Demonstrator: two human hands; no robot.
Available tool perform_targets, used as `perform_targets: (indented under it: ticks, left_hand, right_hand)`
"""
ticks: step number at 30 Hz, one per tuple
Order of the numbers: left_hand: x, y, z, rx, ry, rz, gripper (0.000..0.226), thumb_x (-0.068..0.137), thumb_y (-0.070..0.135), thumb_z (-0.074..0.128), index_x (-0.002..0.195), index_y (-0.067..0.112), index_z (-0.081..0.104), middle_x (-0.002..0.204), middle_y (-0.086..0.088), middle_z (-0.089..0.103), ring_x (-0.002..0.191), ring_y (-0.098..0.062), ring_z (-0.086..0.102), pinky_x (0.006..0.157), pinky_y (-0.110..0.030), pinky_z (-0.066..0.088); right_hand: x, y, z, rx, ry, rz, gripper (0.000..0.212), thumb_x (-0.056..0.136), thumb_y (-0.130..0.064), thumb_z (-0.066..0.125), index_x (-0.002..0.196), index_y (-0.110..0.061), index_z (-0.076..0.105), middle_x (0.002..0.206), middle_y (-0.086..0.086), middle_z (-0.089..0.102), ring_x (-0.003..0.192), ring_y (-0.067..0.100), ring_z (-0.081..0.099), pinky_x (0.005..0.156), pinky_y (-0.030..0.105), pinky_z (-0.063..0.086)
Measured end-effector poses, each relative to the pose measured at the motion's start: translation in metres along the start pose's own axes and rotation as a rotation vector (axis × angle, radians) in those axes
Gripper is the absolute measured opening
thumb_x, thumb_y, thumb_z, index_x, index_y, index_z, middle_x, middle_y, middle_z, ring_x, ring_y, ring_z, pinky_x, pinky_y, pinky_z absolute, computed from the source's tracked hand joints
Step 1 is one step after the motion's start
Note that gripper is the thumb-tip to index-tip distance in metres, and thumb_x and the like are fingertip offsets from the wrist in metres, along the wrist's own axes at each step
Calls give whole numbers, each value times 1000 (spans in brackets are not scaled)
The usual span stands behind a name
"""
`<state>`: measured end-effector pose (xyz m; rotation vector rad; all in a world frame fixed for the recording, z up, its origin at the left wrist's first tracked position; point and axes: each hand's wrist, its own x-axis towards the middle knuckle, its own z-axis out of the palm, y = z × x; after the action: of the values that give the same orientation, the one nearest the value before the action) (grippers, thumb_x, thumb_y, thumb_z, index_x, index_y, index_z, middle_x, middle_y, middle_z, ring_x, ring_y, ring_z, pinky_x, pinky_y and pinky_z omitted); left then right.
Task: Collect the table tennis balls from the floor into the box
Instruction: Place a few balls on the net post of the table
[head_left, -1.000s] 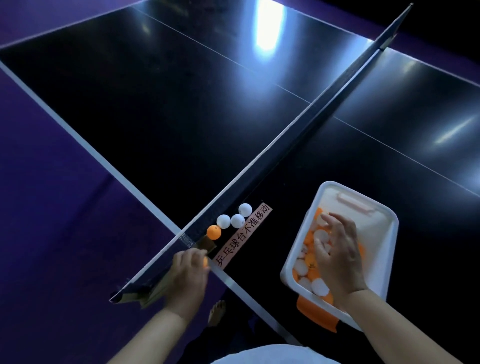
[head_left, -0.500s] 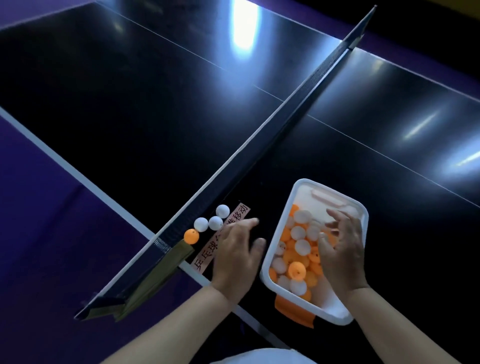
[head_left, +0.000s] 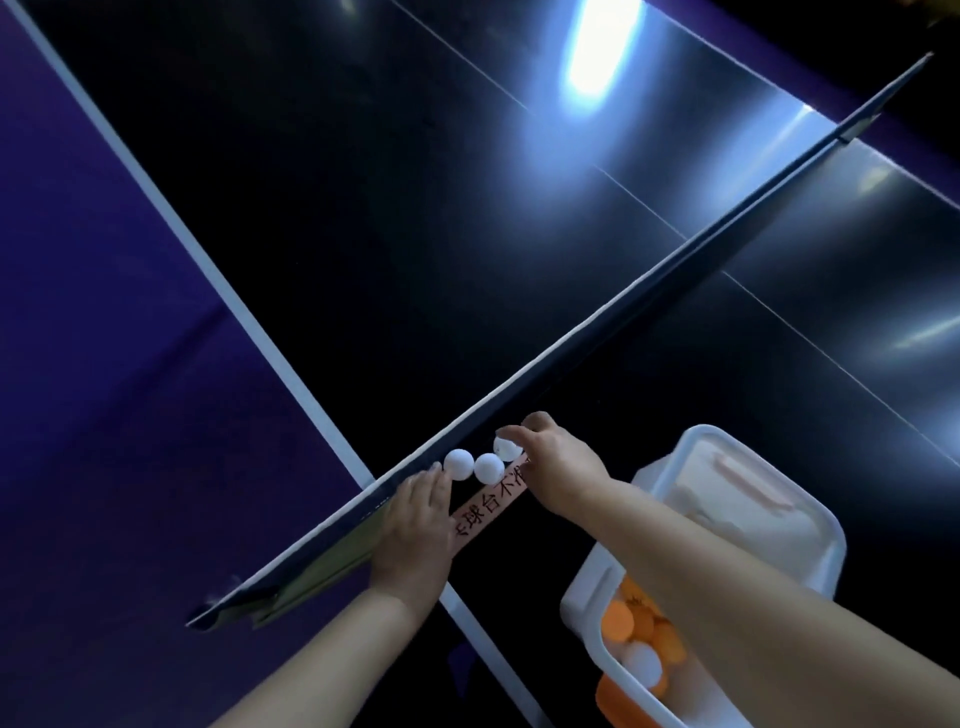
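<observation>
Left hand (head_left: 415, 525): palm down on the tabletop (head_left: 363, 208) at the foot of the net (head_left: 675, 270), fingers together and fairly straight, fingertips against the near white ball (head_left: 459, 462) (nothing under the palm can be seen).

Right hand (head_left: 558, 462): reaches across from the box side; curled fingers (head_left: 519, 430) pinch the far white ball (head_left: 505, 446) from above.

Loose balls: three white ones in a short row along the net's base. The middle white ball (head_left: 489, 467) touches the near one and sits just beside the far one. All three are on the tabletop.

Box (head_left: 582, 605): white plastic, on the tabletop to the right of the hands, well apart from the loose balls. The right forearm crosses over its middle.

Collected balls (head_left: 621, 621): orange and white ones mixed, heaped in the box's near end.

Label strip (head_left: 485, 506): pale pink with dark characters, flat on the tabletop between the two hands, partly covered by both.

Under the box: an orange piece (head_left: 615, 696) shows at its near corner; what it is, I cannot tell.

Floor (head_left: 78, 364): purple, left of the tabletop's white edge line.
</observation>
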<state>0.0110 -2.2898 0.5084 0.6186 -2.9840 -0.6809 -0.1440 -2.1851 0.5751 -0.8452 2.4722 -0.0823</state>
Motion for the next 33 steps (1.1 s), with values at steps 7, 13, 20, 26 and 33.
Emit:
perform_targets:
  ticks: [7,13,20,26,33]
  left_hand:
    - [3,-1,20,40,47,101,58,47,4,91,97,14,64,93,-11,64,90,-27,65,74,-31,57]
    - [1,2,22,-94,-14,215,56,48,2,77,91,13,43,85,-2,56,68,-15,55,59,-21,51]
    - [3,3,15,-143,35,95,23,59,9,72,66,14,51,68,2,50,55,-16,52,44,-21,40]
    - [17,11,12,-86,-56,3,61,67,12,81,120,15,53,119,-7,60,79,-18,69,52,-25,54]
    - [38,24,8,214,-149,40,78,59,11,86,130,17,57,124,-16,58,72,-17,68,50,-27,53]
  right_hand:
    - [30,12,19,-119,-152,23,44,92,-13,49,132,-30,41,129,4,36,99,27,55,71,39,52]
    - [29,19,15,181,-66,309,5,91,-15,41,92,-10,40,97,7,41,73,27,50,55,35,39]
    - [20,-7,11,133,-46,106,34,83,-42,49,114,-27,47,82,-4,61,69,17,55,56,30,42]
    - [11,0,21,60,-68,117,32,89,-34,50,119,-26,46,90,-3,58,75,20,59,52,29,42]
    - [-42,31,-28,424,519,145,26,82,-34,63,103,-28,50,78,-11,55,66,8,54,58,28,41]
